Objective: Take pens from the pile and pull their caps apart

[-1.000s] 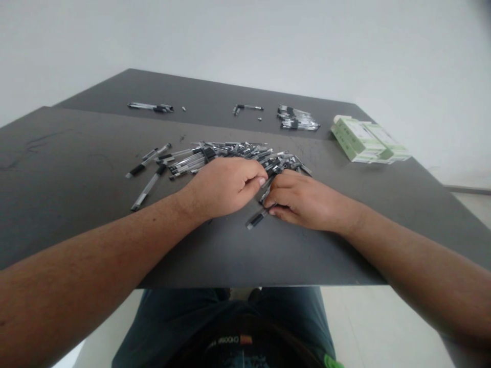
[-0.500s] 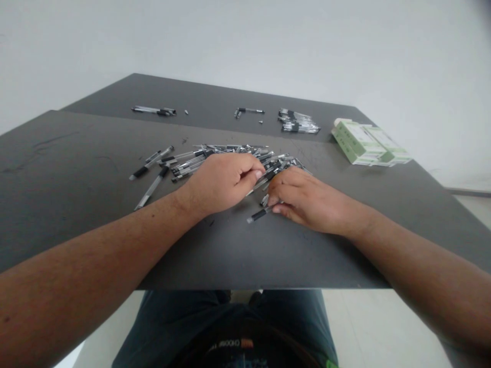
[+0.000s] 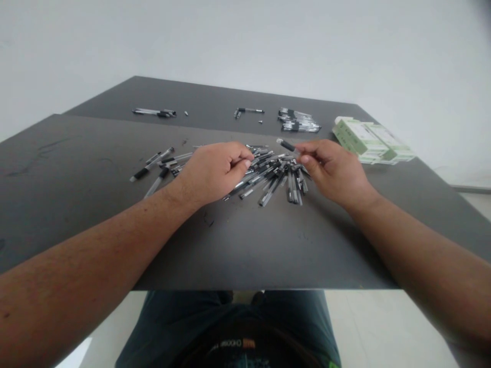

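Note:
A loose heap of clear pens with black grips (image 3: 268, 174) covers the middle of the table. Over its left side is my left hand (image 3: 217, 171), thumb and fingers pinched together; whether anything lies between the fingertips I cannot make out. My right hand (image 3: 333, 171) is closed on a pen (image 3: 287, 145), raised at the heap's right side with its black grip and clear end pointing up and to the left. The rest of that pen is hidden by my fingers. Several pens (image 3: 151, 164) lie apart to the left of the heap, near my left forearm.
Two green-and-white boxes (image 3: 355, 138) sit at the right. Along the back table lie a bundle of pens (image 3: 299, 121), a pen with small parts beside it (image 3: 251, 111), and a few pens (image 3: 153, 112) at the left. The table's front edge is close to my lap.
My right hand has moved up and right from the near side of the heap, carrying the pen, now turned to point up. My left hand has shifted slightly left.

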`<state>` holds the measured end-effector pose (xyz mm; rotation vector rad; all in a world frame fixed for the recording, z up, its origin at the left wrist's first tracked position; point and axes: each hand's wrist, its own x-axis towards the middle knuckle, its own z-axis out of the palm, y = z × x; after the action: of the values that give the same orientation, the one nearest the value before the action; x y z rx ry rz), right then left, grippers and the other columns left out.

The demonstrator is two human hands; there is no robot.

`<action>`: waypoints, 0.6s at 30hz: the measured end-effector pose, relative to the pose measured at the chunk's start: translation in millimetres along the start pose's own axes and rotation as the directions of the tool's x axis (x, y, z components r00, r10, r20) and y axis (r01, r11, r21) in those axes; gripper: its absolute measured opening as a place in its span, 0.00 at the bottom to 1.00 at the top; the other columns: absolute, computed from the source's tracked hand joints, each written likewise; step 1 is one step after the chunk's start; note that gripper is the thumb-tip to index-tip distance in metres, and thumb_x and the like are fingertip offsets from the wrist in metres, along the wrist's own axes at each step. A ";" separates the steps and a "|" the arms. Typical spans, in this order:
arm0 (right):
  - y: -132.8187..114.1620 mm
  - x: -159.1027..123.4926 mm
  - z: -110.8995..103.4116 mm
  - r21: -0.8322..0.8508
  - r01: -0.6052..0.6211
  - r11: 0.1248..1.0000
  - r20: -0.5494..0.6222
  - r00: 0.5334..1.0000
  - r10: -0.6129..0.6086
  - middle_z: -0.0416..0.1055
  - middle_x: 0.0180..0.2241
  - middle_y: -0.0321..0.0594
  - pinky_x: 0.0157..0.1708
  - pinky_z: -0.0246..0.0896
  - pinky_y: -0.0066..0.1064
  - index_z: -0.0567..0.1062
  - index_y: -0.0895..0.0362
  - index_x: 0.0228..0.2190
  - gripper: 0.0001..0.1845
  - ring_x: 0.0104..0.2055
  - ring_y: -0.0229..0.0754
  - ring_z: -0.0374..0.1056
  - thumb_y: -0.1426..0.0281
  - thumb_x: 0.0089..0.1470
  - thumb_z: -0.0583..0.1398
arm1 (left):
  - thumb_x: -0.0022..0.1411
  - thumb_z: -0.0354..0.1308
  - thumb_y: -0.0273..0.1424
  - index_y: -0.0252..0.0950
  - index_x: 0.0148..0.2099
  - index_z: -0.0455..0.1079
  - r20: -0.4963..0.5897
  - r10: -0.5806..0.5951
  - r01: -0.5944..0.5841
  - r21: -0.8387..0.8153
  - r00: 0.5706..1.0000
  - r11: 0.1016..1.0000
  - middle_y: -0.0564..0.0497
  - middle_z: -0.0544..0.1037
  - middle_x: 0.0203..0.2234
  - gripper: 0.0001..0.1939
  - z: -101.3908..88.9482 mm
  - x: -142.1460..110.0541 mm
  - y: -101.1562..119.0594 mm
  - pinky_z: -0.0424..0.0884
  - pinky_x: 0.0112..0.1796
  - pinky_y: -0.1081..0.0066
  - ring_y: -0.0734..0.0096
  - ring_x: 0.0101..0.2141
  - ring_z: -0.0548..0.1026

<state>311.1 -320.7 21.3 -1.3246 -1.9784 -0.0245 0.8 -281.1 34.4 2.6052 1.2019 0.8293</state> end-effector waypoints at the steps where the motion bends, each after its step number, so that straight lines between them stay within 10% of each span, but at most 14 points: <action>1: -2.2 0.0 -0.1 0.007 0.018 1.000 0.016 1.000 -0.018 0.88 0.48 0.47 0.58 0.78 0.54 0.88 0.48 0.52 0.16 0.53 0.61 0.83 0.56 0.73 0.63 | 0.73 0.59 0.36 0.39 0.52 0.87 0.006 0.001 -0.001 0.011 1.000 1.000 0.47 0.90 0.39 0.16 -0.5 0.3 -0.5 0.77 0.43 0.62 0.58 0.40 0.86; 18: -5.5 -0.2 -1.3 -0.001 0.048 0.999 0.031 0.998 -0.048 0.88 0.47 0.47 0.57 0.79 0.52 0.89 0.50 0.51 0.16 0.52 0.60 0.84 0.58 0.74 0.62 | 0.65 0.58 0.32 0.40 0.42 0.83 0.271 0.115 -0.175 0.209 0.956 0.962 0.48 0.87 0.33 0.11 -2.9 0.2 -3.6 0.73 0.39 0.62 0.59 0.34 0.82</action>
<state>307.4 -324.0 24.2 -1.2856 -2.0368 -0.0286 -3.0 -278.7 35.6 2.9052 1.1008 0.3702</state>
